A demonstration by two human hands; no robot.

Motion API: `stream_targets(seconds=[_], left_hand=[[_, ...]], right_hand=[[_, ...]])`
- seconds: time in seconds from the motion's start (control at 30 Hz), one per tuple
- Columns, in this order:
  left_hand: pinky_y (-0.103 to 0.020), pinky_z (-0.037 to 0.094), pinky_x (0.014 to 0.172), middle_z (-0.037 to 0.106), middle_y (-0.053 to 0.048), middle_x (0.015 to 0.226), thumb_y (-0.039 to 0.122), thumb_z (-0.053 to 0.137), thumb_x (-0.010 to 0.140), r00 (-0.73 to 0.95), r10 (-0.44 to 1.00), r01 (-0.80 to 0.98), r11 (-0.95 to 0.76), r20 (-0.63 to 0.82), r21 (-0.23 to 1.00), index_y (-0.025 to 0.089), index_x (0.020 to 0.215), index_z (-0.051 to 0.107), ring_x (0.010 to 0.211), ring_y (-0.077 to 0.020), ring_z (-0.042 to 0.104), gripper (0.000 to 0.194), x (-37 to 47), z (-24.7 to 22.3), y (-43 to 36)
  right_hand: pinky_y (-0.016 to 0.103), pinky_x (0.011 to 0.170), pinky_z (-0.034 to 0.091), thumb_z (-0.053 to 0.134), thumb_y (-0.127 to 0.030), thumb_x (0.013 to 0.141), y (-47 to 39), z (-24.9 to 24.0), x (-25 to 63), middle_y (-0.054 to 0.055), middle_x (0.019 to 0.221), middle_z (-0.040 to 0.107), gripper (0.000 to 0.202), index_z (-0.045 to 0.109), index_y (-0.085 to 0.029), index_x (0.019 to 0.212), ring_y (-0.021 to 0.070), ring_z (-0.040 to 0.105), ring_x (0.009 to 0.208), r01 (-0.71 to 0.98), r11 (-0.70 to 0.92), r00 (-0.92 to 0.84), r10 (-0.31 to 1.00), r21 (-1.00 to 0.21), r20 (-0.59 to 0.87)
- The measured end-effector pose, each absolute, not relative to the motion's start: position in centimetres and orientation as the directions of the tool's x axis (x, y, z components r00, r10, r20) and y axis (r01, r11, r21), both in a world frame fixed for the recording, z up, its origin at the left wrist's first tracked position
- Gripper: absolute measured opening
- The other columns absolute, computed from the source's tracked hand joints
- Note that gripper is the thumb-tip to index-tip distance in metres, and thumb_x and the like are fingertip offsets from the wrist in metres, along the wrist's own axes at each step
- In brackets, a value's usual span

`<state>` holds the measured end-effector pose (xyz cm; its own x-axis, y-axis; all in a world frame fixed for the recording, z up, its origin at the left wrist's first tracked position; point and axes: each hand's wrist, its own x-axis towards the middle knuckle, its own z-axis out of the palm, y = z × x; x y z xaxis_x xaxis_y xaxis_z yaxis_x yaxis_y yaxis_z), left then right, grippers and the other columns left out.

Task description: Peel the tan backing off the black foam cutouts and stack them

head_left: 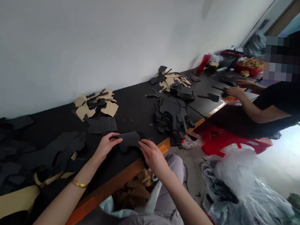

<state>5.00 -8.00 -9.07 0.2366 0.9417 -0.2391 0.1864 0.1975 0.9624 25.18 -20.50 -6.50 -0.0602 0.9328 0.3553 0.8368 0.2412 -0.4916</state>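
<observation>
Near the table's front edge I hold a flat black cut-out piece (130, 141) between my two hands. My left hand (106, 144) pinches its left end between thumb and fingers. On the opposite end, the fingers of my right hand (150, 154) are closed at the piece's edge, with the thumb partly hidden. Just behind my left hand lies a small stack of black pieces (101, 125). A taller pile of black cut-outs (171, 111) stands to the right of my right hand.
Tan and black scraps (97, 104) lie along the wall, and loose black sheets (51, 149) cover the table's left. A bag of brown scraps (133, 194) sits below the edge. At right, a co-worker (269, 106) handles black pieces near a red stool (216, 138) and clear plastic bags (252, 203).
</observation>
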Motion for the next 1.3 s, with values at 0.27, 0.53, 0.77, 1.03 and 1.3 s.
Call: stream_targets(seconds=[0.27,0.53,0.77,1.03,1.3], left_hand=[[-0.026,0.048,0.067,0.067,0.0,0.07,0.037,0.076,0.058,0.25,0.945,0.249,0.147,-0.21,0.957,0.015,0.091,0.062,0.067,-0.0154,0.063,0.042,5.0,-9.0,-7.9],[-0.029,0.051,0.068,0.069,-0.006,0.079,0.04,0.074,0.06,0.291,0.929,0.39,0.104,-0.229,0.915,0.014,0.092,0.063,0.072,-0.0186,0.064,0.043,4.8,-8.7,-7.0],[-0.023,0.048,0.04,0.059,-0.009,0.099,0.043,0.074,0.058,0.27,0.957,0.52,-0.051,-0.107,0.853,0.015,0.08,0.065,0.063,-0.0165,0.063,0.037,5.2,-7.7,-7.2],[-0.029,0.051,0.059,0.059,-0.005,0.09,0.036,0.073,0.062,0.348,0.937,0.623,-0.256,0.031,0.739,0.018,0.074,0.066,0.057,-0.0134,0.061,0.023,5.3,-6.6,-7.0],[-0.028,0.047,0.066,0.061,-0.007,0.098,0.04,0.071,0.067,0.296,0.954,0.773,-0.268,0.047,0.576,0.022,0.081,0.073,0.07,-0.0176,0.062,0.023,4.8,-6.5,-6.8]], right_hand=[[0.048,0.111,0.028,0.05,-0.043,0.088,-17.1,-9.4,21.6,0.016,0.145,0.034,0.061,0.039,-0.007,0.137,0.0265,0.027,0.137,0.918,0.341,-0.28,0.918,-0.2,0.281],[0.045,0.111,0.029,0.052,-0.047,0.086,-17.4,-9.7,21.7,0.018,0.146,0.03,0.07,0.034,-0.005,0.139,0.0271,0.026,0.137,0.925,0.347,-0.297,0.916,-0.157,0.271],[0.044,0.111,0.029,0.057,-0.044,0.084,-17.3,-9.8,21.6,0.018,0.146,0.03,0.072,0.033,-0.005,0.139,0.0268,0.026,0.137,0.917,0.361,-0.307,0.911,-0.171,0.275],[0.045,0.111,0.029,0.057,-0.038,0.084,-17.4,-9.9,21.7,0.018,0.147,0.029,0.069,0.032,-0.006,0.14,0.0273,0.027,0.137,0.91,0.366,-0.31,0.912,-0.193,0.267],[0.045,0.11,0.03,0.057,-0.035,0.085,-17.3,-10.2,21.8,0.017,0.147,0.028,0.067,0.032,-0.007,0.141,0.0273,0.026,0.137,0.907,0.374,-0.316,0.908,-0.193,0.276]])
